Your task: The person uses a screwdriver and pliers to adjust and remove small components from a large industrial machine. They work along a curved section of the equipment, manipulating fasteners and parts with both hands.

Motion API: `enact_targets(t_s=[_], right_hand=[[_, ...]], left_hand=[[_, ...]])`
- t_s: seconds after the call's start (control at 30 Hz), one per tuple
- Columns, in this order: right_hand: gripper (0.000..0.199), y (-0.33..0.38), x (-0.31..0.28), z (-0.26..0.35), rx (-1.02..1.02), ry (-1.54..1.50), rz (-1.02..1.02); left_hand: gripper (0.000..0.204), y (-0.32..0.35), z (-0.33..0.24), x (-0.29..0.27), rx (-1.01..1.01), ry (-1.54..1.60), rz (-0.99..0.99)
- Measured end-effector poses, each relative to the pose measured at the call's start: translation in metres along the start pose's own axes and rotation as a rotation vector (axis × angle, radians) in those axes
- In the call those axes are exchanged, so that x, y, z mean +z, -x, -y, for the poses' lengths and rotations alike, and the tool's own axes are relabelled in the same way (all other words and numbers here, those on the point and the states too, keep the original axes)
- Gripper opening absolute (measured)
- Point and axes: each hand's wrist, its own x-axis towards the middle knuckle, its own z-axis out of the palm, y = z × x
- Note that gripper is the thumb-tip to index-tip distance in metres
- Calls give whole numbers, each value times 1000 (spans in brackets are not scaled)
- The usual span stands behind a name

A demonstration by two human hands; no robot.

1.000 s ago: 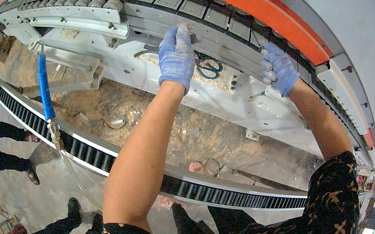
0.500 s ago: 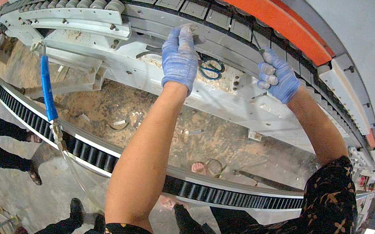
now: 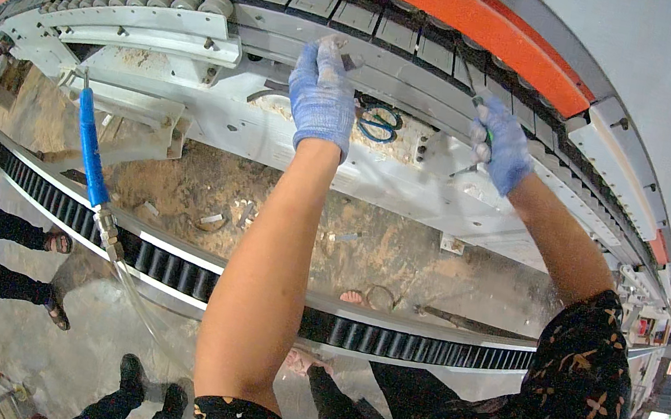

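1. I am reaching up with both gloved hands to the white machine frame (image 3: 294,139), under the row of grey rollers (image 3: 166,0) and the orange guard (image 3: 444,0).
2. My left hand (image 3: 321,95) is pressing against the grey metal rail (image 3: 411,88), fingers curled around something small at the top; what it is pinching I cannot tell.
3. My right hand (image 3: 500,153) is closing around a thin tool with a green handle (image 3: 484,128), its tip resting on the same rail.
4. The tool looks light and stiff, and I judge it best held low on the handle, since the gloves may be slipping on bare metal.
5. The rail itself looks rigid and fixed, sharp-edged rather than fragile.
6. A pair of blue-handled scissors (image 3: 379,123) is lying on the dusty ledge between my hands.
7. A blue air gun (image 3: 92,149) with a clear hose (image 3: 138,309) is hanging at my left, above a black toothed belt (image 3: 164,265).
8. Other people's legs (image 3: 4,259) are standing below.
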Motion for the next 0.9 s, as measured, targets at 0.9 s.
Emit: enact_targets(t_s=[0.9], right_hand=[[22,-14,39,17,180,-243,132]], left_hand=[[29,1,9,4,44,-24,34]])
